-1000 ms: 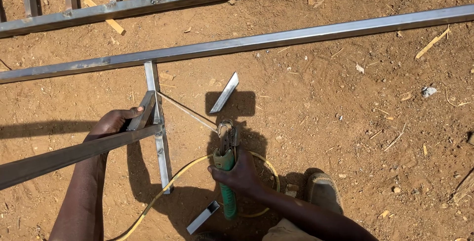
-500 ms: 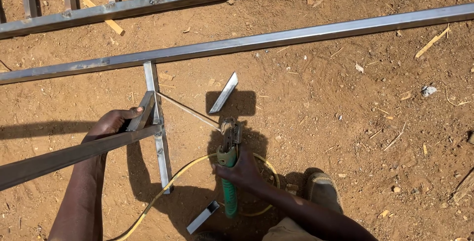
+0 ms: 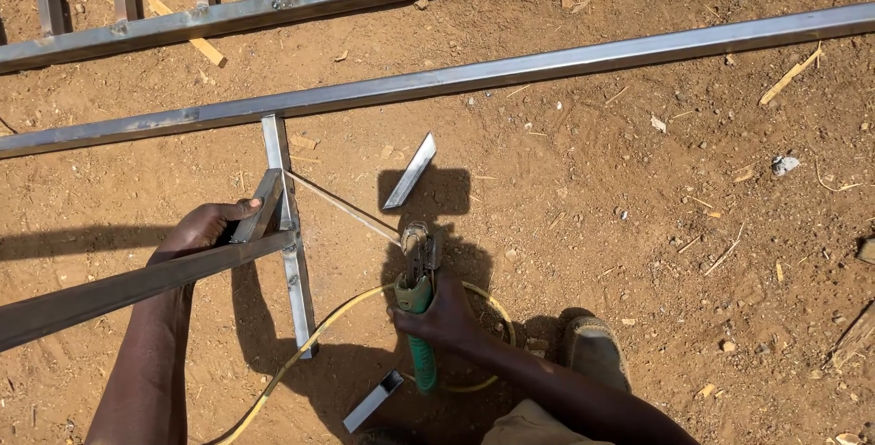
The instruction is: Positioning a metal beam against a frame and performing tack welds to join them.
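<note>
My left hand (image 3: 202, 229) grips a short angled piece of square metal tube (image 3: 258, 207) and presses it against the joint where a long tube (image 3: 118, 288) from the lower left meets a short upright tube (image 3: 290, 235). My right hand (image 3: 444, 315) holds a green-handled welding electrode holder (image 3: 417, 294). Its thin rod (image 3: 342, 205) reaches up-left to that joint. A yellow cable (image 3: 301, 354) runs from the holder toward the bottom edge.
A long square steel tube (image 3: 510, 69) crosses the dirt ground, with a welded frame (image 3: 301, 3) beyond it. A cut tube offcut (image 3: 410, 170) lies above the holder, another (image 3: 374, 400) near my foot (image 3: 594, 351). Wood splinters and stones are scattered about.
None of note: both hands, the rod and the tubes stay in place.
</note>
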